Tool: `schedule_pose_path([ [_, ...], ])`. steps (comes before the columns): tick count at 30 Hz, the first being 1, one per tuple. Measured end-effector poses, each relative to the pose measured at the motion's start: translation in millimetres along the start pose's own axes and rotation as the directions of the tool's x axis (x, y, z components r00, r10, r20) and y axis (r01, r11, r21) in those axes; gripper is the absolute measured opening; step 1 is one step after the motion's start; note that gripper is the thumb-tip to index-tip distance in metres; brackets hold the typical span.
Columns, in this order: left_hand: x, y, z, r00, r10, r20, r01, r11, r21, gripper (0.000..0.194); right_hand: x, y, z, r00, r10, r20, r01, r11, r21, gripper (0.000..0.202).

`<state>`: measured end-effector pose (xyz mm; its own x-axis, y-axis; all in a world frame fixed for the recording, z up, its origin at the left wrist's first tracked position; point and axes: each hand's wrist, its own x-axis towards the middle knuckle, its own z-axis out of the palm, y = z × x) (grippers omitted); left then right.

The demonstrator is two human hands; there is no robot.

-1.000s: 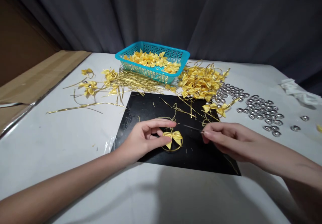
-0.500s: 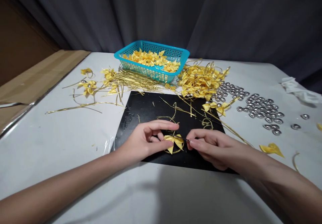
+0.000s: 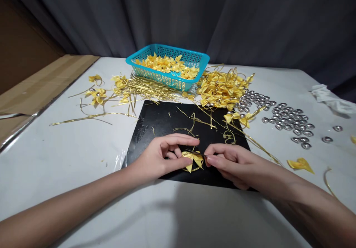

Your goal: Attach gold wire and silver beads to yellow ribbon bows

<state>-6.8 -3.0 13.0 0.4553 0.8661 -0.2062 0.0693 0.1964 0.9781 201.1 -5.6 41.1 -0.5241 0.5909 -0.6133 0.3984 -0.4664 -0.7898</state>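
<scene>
while the left hand (image 3: pixel 164 157) pinches a yellow ribbon bow (image 3: pixel 193 159) between thumb and fingers, the right hand (image 3: pixel 230 162) grips a thin needle-like tool at the bow's centre, both resting on the black mat (image 3: pixel 167 123); beyond them stands a turquoise basket (image 3: pixel 169 78).

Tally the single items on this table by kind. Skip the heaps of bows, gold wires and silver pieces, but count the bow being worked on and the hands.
Teal basket: 1
Black mat: 1
White cloth: 1
Yellow bow between the fingers: 1
Hands: 2, the left hand and the right hand
Total: 6
</scene>
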Motion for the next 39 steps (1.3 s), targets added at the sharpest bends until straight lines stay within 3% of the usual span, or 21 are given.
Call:
schedule_pose_path([
  [22,0.5,1.3,-1.1,0.999,-0.006,0.032,0.006,1.0,0.002,0.037,0.9,-0.6,-0.6,0.999,0.016,-0.039,-0.017,0.999,-0.04,0.037],
  [25,0.7,-0.6,-2.0,0.999,-0.018,0.041,0.018,1.0,-0.007,0.042,1.0,-1.4,-3.0,0.993,-0.016,-0.113,-0.004,0.985,-0.171,0.035],
  [27,0.8,-2.6,-2.6,0.999,-0.008,0.053,0.011,0.999,-0.042,0.05,1.4,-0.7,-4.4,0.953,-0.117,-0.281,-0.02,0.897,-0.441,0.031],
  [29,0.8,-4.4,-2.8,0.998,0.032,0.063,-0.026,0.995,-0.093,0.059,2.8,1.7,-5.7,0.871,-0.257,-0.419,-0.148,0.676,-0.722,0.027],
  [31,0.5,-5.4,-2.5,0.995,0.071,0.067,-0.062,0.989,-0.134,0.063,4.7,5.0,-6.3,0.82,-0.36,-0.445,-0.268,0.446,-0.854,0.024],
  [33,0.2,-5.7,-1.9,0.994,0.078,0.07,-0.066,0.985,-0.159,0.06,6.3,7.7,-5.8,0.784,-0.451,-0.427,-0.29,0.343,-0.893,0.024],
  [35,0.0,-5.6,-1.4,0.994,0.078,0.071,-0.064,0.982,-0.178,0.055,6.7,8.3,-3.4,0.71,-0.556,-0.432,-0.242,0.384,-0.891,0.026],
  [37,0.0,-5.5,-1.0,0.994,0.08,0.074,-0.064,0.978,-0.197,0.05,6.2,6.5,1.1,0.67,-0.589,-0.452,-0.093,0.538,-0.838,0.026],
  [39,0.1,-5.5,-0.7,0.993,0.082,0.084,-0.062,0.975,-0.214,0.047,5.4,3.1,6.7,0.755,-0.501,-0.423,0.093,0.72,-0.687,0.024],
])
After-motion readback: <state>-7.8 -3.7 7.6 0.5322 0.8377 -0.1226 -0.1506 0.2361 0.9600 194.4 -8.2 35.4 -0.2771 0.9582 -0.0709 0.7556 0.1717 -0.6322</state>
